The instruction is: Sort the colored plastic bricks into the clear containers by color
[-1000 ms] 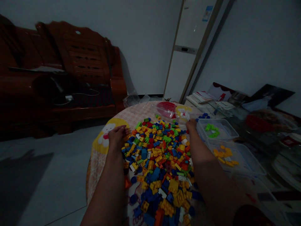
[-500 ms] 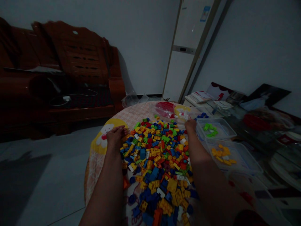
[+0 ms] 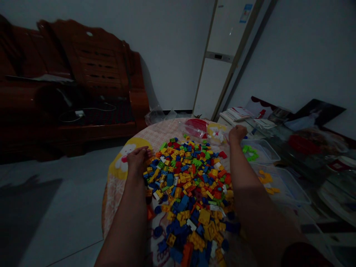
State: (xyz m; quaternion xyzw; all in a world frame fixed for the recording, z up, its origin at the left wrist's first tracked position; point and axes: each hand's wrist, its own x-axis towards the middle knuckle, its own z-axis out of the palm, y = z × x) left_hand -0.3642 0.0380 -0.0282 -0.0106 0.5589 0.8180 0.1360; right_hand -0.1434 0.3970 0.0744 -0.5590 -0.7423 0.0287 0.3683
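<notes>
A big heap of small plastic bricks point(image 3: 191, 185) in blue, yellow, red and green lies on a round patterned cloth point(image 3: 122, 163). My left hand point(image 3: 137, 160) rests palm down at the heap's left edge, fingers stretched flat onto the nearest bricks. My right hand point(image 3: 237, 133) is lifted off the heap at the far right, curled into a fist beside a clear tub with green bricks point(image 3: 251, 152). What the fist holds, if anything, is hidden. The room is dim.
A second clear tub with yellow bricks point(image 3: 268, 181) sits on the right, nearer to me. A red lid in clear plastic point(image 3: 197, 127) lies behind the heap. A dark wooden sofa point(image 3: 83, 81) stands at left, a white standing air conditioner point(image 3: 222, 55) behind, and books point(image 3: 236, 113) and clutter at right.
My right hand has risen from the far edge of the heap and moved right toward the green-brick tub, fingers closed. My left hand has stayed put.
</notes>
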